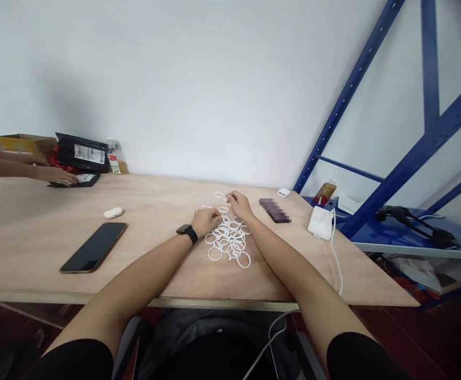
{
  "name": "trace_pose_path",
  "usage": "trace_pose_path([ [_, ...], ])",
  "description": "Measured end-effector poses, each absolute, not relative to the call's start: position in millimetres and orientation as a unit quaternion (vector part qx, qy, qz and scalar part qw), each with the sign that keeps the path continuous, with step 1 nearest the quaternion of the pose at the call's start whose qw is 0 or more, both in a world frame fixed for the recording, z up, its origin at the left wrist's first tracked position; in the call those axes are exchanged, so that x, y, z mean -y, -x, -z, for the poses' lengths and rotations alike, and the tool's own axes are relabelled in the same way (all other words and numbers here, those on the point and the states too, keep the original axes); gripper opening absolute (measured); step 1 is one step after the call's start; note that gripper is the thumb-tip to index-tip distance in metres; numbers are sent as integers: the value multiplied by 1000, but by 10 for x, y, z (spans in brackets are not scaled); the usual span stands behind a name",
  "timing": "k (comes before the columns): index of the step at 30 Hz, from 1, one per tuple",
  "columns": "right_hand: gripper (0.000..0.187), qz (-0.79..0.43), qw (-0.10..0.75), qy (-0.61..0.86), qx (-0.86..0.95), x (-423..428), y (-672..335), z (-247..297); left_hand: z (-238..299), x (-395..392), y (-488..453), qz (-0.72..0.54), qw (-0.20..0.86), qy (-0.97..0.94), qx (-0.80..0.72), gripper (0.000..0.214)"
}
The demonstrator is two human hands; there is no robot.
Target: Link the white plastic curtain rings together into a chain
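Observation:
A loose pile of several white plastic curtain rings (pixel 230 243), each apparently with a small eyelet, lies in the middle of the table between my forearms. My left hand (pixel 205 221), wearing a black watch (pixel 186 230), is at the pile's upper left edge. Its fingers are pinched together, and what is between them is too small to make out. Just beyond the pile, my right hand (pixel 239 205) pinches a white curtain ring at its fingertips. Another white ring (pixel 219 195) lies on the wood past both hands.
On the wooden table (pixel 155 195) lie a phone (pixel 94 248), a white earbud case (pixel 113 212), another phone (pixel 275 210) and a white power bank (pixel 320 222) with a cable. At left, another person's hands (pixel 52 174) touch black packages (pixel 82 153). Blue shelving (pixel 408 158) stands right.

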State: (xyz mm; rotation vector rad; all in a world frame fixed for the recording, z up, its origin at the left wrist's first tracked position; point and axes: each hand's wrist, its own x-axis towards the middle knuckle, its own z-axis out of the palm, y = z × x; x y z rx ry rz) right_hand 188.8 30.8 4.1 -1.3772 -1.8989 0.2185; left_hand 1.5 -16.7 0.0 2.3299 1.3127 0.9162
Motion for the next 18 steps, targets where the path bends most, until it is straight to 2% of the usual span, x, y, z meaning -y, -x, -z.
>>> trace_pose_path([
  [2,33,-48,253,597,760,-512,-1912,-31,5,189,-27,-296,150,-826,-456,16],
  [8,45,-58,129,617,774,-882,-1818,35,-3,203,-13,-285,117,-844,-438,26],
  [14,32,-54,101,629,768,-876,-1918,-4,-28,173,67,-280,117,-833,-463,24],
  [18,38,-41,135,621,771,-614,-2126,18,-2,129,101,-306,120,-814,-480,22],
])
